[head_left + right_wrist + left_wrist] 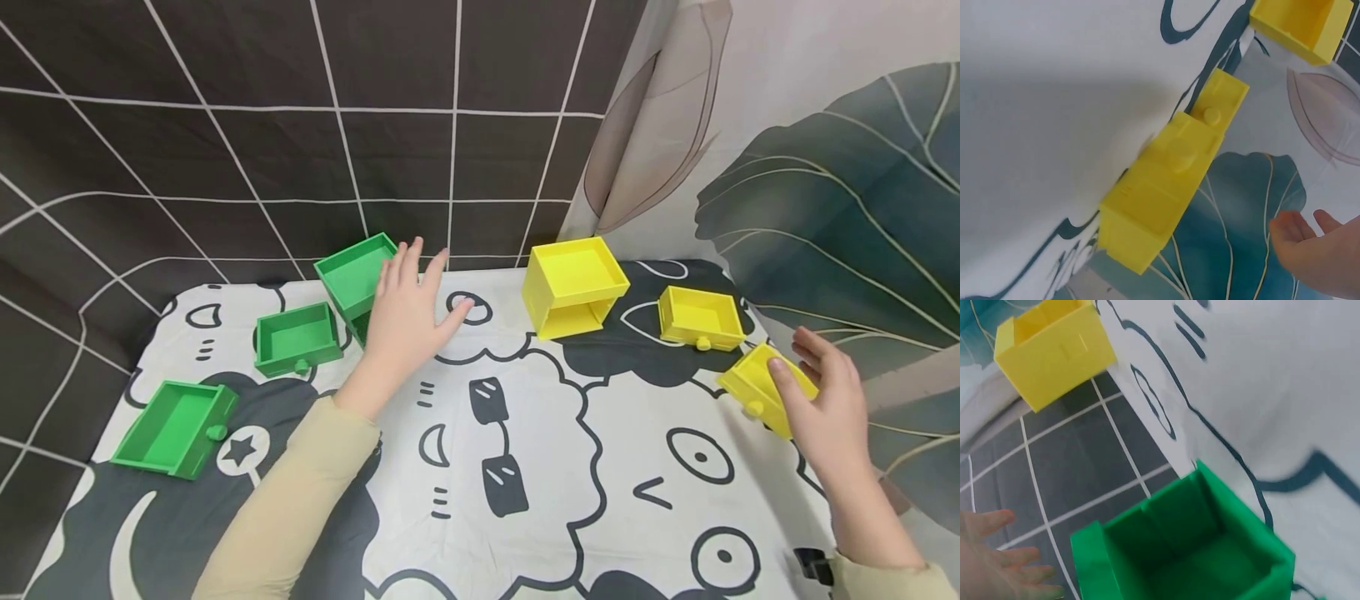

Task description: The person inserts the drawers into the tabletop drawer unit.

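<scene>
On the clock face of the black-and-white printed cloth (547, 475), the left hand (407, 321), fingers spread wide and gripping nothing, hovers beside the green, plastic-looking, hollow box (351, 279) at eleven, with a shallow green drawer (296, 335) at ten and a second green drawer (168, 429) at nine; the yellow, plastic-looking, open-fronted box (573, 271) stands at one, a yellow drawer (705, 315) at two and a slanted yellow drawer (756, 379) at three, where the right hand (836, 425) hangs, thumb wide of the fingers, holding nothing; colours sit grouped, probably to keep sets apart, and most round knobs (702, 342) point roughly toward six, presumably for easy reach
</scene>
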A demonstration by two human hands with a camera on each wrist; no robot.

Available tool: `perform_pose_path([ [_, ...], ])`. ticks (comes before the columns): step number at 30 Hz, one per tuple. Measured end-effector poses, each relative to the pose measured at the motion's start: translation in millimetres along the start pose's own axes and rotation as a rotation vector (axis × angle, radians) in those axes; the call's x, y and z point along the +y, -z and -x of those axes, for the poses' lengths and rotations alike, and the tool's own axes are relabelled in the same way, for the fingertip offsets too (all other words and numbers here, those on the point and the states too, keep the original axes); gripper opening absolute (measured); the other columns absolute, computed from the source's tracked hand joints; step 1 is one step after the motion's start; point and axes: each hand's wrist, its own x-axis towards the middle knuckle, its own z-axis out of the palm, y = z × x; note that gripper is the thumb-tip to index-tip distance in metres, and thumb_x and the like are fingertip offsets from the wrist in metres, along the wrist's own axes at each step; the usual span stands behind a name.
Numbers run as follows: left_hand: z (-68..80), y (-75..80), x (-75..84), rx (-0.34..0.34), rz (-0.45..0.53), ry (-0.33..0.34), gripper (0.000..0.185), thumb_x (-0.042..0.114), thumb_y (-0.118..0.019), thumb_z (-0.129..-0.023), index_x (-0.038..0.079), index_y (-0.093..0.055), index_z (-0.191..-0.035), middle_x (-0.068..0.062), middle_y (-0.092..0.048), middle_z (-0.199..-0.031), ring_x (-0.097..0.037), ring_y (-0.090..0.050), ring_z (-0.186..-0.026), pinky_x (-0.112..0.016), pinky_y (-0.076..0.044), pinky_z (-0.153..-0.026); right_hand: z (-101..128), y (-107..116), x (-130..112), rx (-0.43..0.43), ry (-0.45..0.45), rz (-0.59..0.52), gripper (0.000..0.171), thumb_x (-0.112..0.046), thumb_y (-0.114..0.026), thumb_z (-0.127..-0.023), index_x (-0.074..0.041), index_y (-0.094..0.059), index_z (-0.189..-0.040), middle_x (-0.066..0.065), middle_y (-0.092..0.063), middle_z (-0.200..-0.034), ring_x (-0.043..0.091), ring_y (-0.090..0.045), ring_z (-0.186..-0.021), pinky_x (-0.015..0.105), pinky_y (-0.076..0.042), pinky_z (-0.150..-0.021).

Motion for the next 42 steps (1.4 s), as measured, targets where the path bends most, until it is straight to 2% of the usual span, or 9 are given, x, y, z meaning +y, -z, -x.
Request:
perform_pose_path([
  [5,-5.6,-9.1,13.2,-0.029,0.0,-0.001,0.073,0.052,-0.06,-0.103,0.01,-0.044,-0.16,-0.024,-0.032,-0.17,-0.046,-0.028,-0.16,-0.061,-0.022,-0.135,3,-3,5,0.013,-0.032,-0.053,0.061,-0.032,-0.048,-0.113,-0.009,-0.029,-0.167,0.023,-0.036,-0.169,0.023,-0.037,-0.16,-0.001,-0.026,-0.117],
  [10,-10.5,-19.7,25.7,-0.035,0.014,-0.008,0.07,0.051,-0.06,-0.104,0.01,-0.046,-0.159,-0.024,-0.035,-0.169,-0.046,-0.032,-0.158,-0.06,-0.025,-0.134,7,-9,8,0.017,-0.097,-0.1,0.059,-0.032,-0.047,-0.114,-0.012,-0.03,-0.167,0.018,-0.038,-0.169,0.016,-0.04,-0.157,-0.008,-0.029,-0.108],
  [21,-24.2,-36.4,48.7,-0.075,0.037,-0.025,0.068,0.05,-0.058,-0.106,0.009,-0.045,-0.159,-0.021,-0.039,-0.167,-0.042,-0.036,-0.157,-0.057,-0.026,-0.135,20,-11,12,0.0,-0.206,-0.168,0.056,-0.035,-0.044,-0.115,-0.012,-0.035,-0.165,0.007,-0.044,-0.168,-0.004,-0.047,-0.143,-0.006,-0.035,-0.107],
  [25,-32.9,-43.1,53.9,-0.075,0.036,-0.023,0.068,0.051,-0.058,-0.105,0.01,-0.047,-0.158,-0.02,-0.042,-0.165,-0.04,-0.039,-0.155,-0.056,-0.03,-0.133,25,-12,16,-0.043,-0.207,-0.237,0.056,-0.034,-0.046,-0.114,-0.01,-0.037,-0.164,-0.01,-0.056,-0.152,-0.016,-0.051,-0.128,-0.005,-0.04,-0.103],
  [27,-37.0,-46.7,56.4,-0.08,0.042,-0.017,0.068,0.052,-0.058,-0.105,0.01,-0.047,-0.158,-0.019,-0.043,-0.165,-0.039,-0.04,-0.155,-0.055,-0.033,-0.132,27,-12,18,-0.061,-0.186,-0.315,0.053,-0.03,-0.048,-0.114,-0.007,-0.041,-0.162,-0.02,-0.061,-0.135,-0.02,-0.053,-0.116,-0.006,-0.044,-0.097],
  [30,-42.0,-51.4,60.0,-0.097,0.059,-0.008,0.069,0.053,-0.057,-0.105,0.01,-0.047,-0.158,-0.019,-0.044,-0.165,-0.039,-0.041,-0.154,-0.053,-0.034,-0.132,28,-14,22,-0.077,-0.144,-0.486,0.036,-0.023,-0.051,-0.113,-0.013,-0.055,-0.147,-0.031,-0.061,-0.115,-0.021,-0.061,-0.105,-0.006,-0.048,-0.089],
  [35,-48.8,-58.9,65.3,-0.117,0.066,-0.003,0.07,0.054,-0.057,-0.105,0.009,-0.045,-0.158,-0.018,-0.045,-0.164,-0.037,-0.043,-0.153,-0.052,-0.034,-0.132,29,-15,28,-0.156,-0.13,-0.778,0.013,-0.017,-0.052,-0.113,-0.022,-0.059,-0.123,-0.023,-0.072,-0.111,-0.013,-0.071,-0.102,0.001,-0.054,-0.086],
  [39,-54.1,-65.1,69.3,-0.132,0.058,0.012,0.073,0.056,-0.057,-0.105,0.01,-0.044,-0.16,-0.017,-0.046,-0.164,-0.035,-0.044,-0.152,-0.05,-0.036,-0.132,24,-13,33,-0.295,-0.21,-1.009,0.019,-0.021,-0.05,-0.114,-0.019,-0.069,-0.119,-0.012,-0.08,-0.112,-0.001,-0.077,-0.103,0.011,-0.061,-0.087],
  [42,-57.7,-69.2,72.0,-0.14,0.059,0.026,0.074,0.058,-0.057,-0.105,0.01,-0.043,-0.16,-0.016,-0.046,-0.163,-0.034,-0.045,-0.152,-0.05,-0.037,-0.131,19,-11,39,-0.43,-0.313,-1.264,0.031,-0.024,-0.046,-0.115,-0.014,-0.076,-0.116,0.001,-0.082,-0.112,0.013,-0.08,-0.104,0.023,-0.065,-0.089],
])
